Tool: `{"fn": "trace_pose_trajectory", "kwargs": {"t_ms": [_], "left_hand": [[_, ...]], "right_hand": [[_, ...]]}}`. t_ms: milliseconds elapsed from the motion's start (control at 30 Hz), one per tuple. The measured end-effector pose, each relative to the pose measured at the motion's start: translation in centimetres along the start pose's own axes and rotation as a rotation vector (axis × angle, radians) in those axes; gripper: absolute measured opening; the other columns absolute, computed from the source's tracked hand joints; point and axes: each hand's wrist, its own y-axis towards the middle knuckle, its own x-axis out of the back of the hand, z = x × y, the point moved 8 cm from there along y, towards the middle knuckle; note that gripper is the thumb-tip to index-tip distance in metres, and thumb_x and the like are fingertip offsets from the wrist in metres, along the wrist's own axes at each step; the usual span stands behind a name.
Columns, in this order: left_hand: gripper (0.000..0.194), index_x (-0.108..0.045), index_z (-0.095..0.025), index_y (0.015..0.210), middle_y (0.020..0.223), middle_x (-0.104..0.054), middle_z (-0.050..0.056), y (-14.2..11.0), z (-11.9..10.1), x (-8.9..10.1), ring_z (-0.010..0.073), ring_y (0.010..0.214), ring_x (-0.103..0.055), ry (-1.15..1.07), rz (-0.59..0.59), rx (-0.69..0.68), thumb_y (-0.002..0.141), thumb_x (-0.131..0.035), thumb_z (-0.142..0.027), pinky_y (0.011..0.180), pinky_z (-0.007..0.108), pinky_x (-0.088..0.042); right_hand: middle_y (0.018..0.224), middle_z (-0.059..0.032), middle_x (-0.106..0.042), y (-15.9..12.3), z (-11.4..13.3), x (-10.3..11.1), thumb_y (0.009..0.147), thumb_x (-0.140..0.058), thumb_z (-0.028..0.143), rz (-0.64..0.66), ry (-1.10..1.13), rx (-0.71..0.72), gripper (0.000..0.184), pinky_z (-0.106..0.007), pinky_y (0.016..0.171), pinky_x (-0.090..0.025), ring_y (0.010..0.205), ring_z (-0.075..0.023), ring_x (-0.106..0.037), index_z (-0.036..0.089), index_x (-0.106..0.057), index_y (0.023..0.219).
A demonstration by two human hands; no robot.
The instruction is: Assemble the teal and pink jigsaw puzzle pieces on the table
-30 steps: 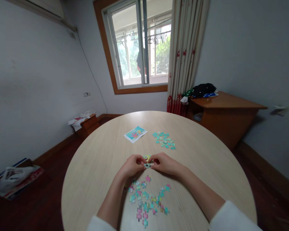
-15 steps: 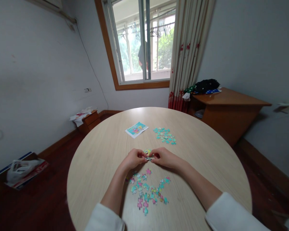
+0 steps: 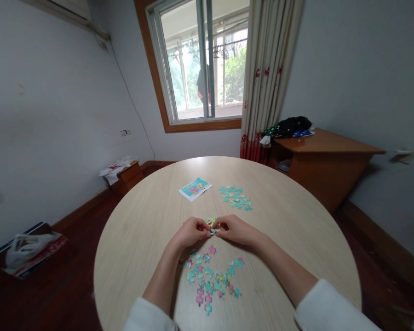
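Small, mostly yellow patch of flat jigsaw pieces (image 3: 210, 221) — it lies on the round, pale wood-grain table (image 3: 141, 243), directly between the fingertips of the bare left hand (image 3: 190, 231) and the bare right hand (image 3: 237, 228). Neither hand is clearly nearer: one touches it from each side, fingers curled in, thumb and forefinger closed on its near part, though how firmly they press I cannot tell. The yellow part shows just beyond the fingertips, away from the person, while a greyish bit sits between the thumbs. What shows seems to run front to back — yet the fingers cover its sides, so its true long axis stays uncertain. Loose pink, teal and yellow jigsaw pieces (image 3: 209, 273) lie nearer the person, between the forearms; a teal-and-pale-green group of pieces (image 3: 235, 198) and a white-bordered picture card (image 3: 195, 189) lie farther out.
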Motion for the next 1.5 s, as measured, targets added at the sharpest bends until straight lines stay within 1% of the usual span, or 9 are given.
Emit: {"fn": "trace_pose_trajectory", "kwargs": {"t_ms": [267,467,700,1067,1300,1500], "left_hand": [[0.038,-0.073,-0.007,0.079,0.062,-0.060,0.002,-0.2,-0.4,0.1,0.0095,0.057,-0.044,0.025,-0.019,0.000,0.058,-0.073,-0.038,0.056,0.023,-0.032],[0.030,-0.074,-0.008,0.076,0.065,-0.065,0.005,0.0,-0.3,0.3,0.0113,0.061,-0.049,0.033,-0.037,-0.017,0.060,-0.072,-0.033,0.059,0.024,-0.035],[0.031,-0.074,-0.010,0.074,0.066,-0.067,0.006,-0.1,-0.2,0.3,0.0134,0.064,-0.053,0.030,-0.046,-0.022,0.058,-0.074,-0.036,0.059,0.023,-0.037],[0.032,-0.074,-0.009,0.074,0.063,-0.064,0.004,-0.3,-0.5,0.3,0.0120,0.061,-0.050,0.050,-0.052,-0.008,0.057,-0.073,-0.036,0.056,0.022,-0.034],[0.016,-0.072,-0.011,0.069,0.063,-0.063,0.003,-0.4,-1.1,0.4,0.0123,0.061,-0.050,0.121,-0.056,-0.016,0.061,-0.065,-0.023,0.060,0.023,-0.036],[0.018,-0.073,-0.010,0.072,0.066,-0.065,0.004,-0.4,-1.3,0.4,0.0125,0.063,-0.052,0.163,-0.054,-0.024,0.063,-0.059,-0.017,0.061,0.022,-0.036]], "right_hand": [[0.061,0.0029,-0.051,0.0,0.0,0.0,0.073,-0.059,0.016,0.001,-0.004,-0.011,0.022,-0.020,0.054,-0.030,0.057,-0.0082,-0.042,0.014,-0.073,0.090],[0.060,0.0034,-0.050,0.1,0.0,-0.1,0.073,-0.059,0.016,0.009,-0.015,-0.008,0.021,-0.020,0.054,-0.029,0.057,-0.0082,-0.041,0.014,-0.072,0.089],[0.060,0.0037,-0.050,0.1,-0.3,-0.1,0.073,-0.059,0.016,-0.001,-0.006,-0.010,0.021,-0.020,0.054,-0.029,0.057,-0.0082,-0.041,0.014,-0.072,0.088],[0.060,0.0037,-0.049,0.1,0.0,0.0,0.073,-0.058,0.016,-0.005,-0.011,-0.009,0.020,-0.020,0.054,-0.028,0.056,-0.0080,-0.040,0.014,-0.072,0.087],[0.060,0.0038,-0.050,0.1,0.0,0.0,0.072,-0.058,0.015,-0.002,-0.017,-0.010,0.021,-0.020,0.054,-0.028,0.056,-0.0083,-0.040,0.015,-0.072,0.088],[0.060,0.0037,-0.050,0.1,0.1,0.0,0.071,-0.058,0.014,-0.008,-0.024,-0.014,0.021,-0.020,0.054,-0.028,0.057,-0.0085,-0.041,0.014,-0.072,0.087]]}}
